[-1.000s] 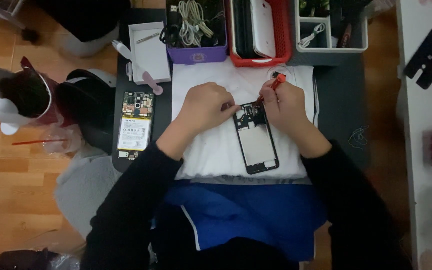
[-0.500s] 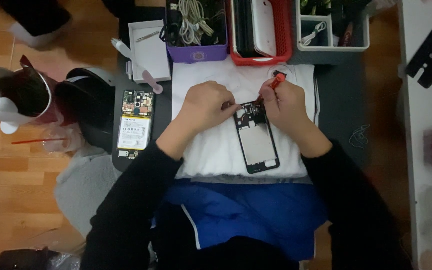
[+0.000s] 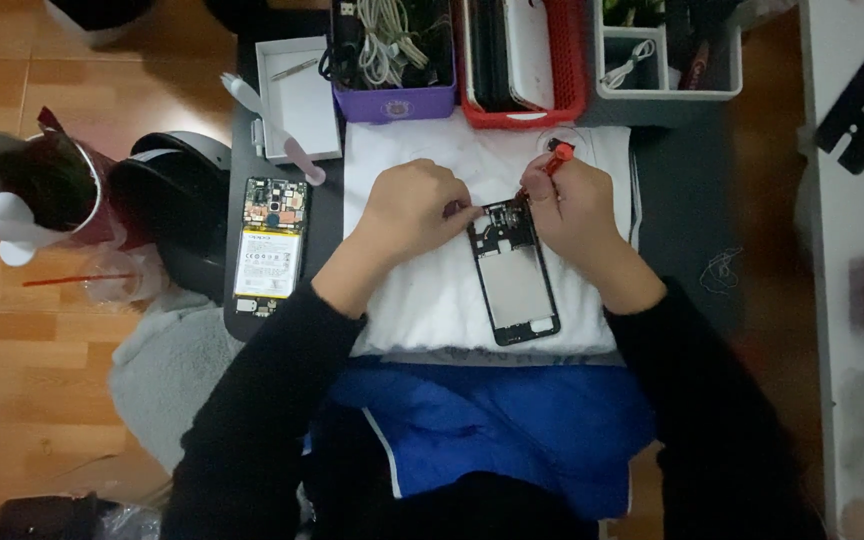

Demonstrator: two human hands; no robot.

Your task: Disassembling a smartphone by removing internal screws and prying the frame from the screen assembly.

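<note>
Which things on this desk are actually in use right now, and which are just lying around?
In use: left hand, right hand, opened phone frame, red-handled tool, white cloth.

Lying about: second opened phone, purple cable bin, red basket, grey bin, white box.

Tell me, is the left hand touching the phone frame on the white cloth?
Touching. The head view shows the left hand with its fingertips pressed against the top corner of the phone frame, no gap between them.
</note>
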